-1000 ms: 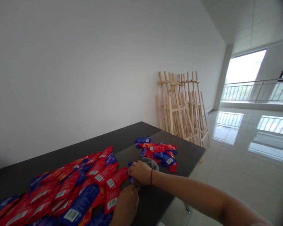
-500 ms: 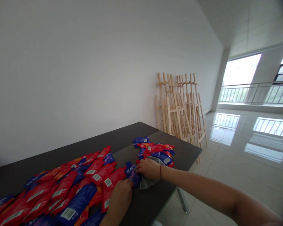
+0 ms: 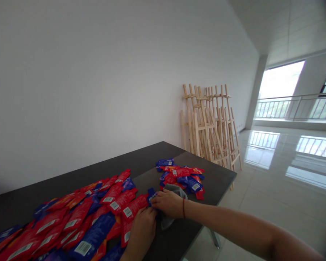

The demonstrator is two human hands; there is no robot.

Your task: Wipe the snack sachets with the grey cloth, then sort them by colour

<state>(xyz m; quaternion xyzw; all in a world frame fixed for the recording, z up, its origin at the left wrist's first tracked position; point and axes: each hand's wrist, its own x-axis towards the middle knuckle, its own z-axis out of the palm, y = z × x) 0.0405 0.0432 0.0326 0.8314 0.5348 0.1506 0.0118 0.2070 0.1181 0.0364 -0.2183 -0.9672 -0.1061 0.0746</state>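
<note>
A blue pouch (image 3: 151, 193) with white lettering lies at the near side of the dark table, mostly covered by my hands. My left hand (image 3: 143, 226) is closed at its near end, with the fingertips pinching its edge. From the right, my right hand (image 3: 168, 203), a red cord round its wrist, reaches over the pouch with its fingers bent onto it. Bunched under that palm is a grey cloth (image 3: 166, 222), which shows on both sides of the hand.
A large heap of red and blue pouches (image 3: 78, 217) covers the table's left part. A smaller pile of pouches (image 3: 182, 174) lies beyond my right hand. Wooden easels (image 3: 206, 127) lean by the white wall behind the table (image 3: 149, 157).
My right hand has slid left across the blue pouch towards my left hand, covering more of the pouch. The whole view has shifted slightly.
</note>
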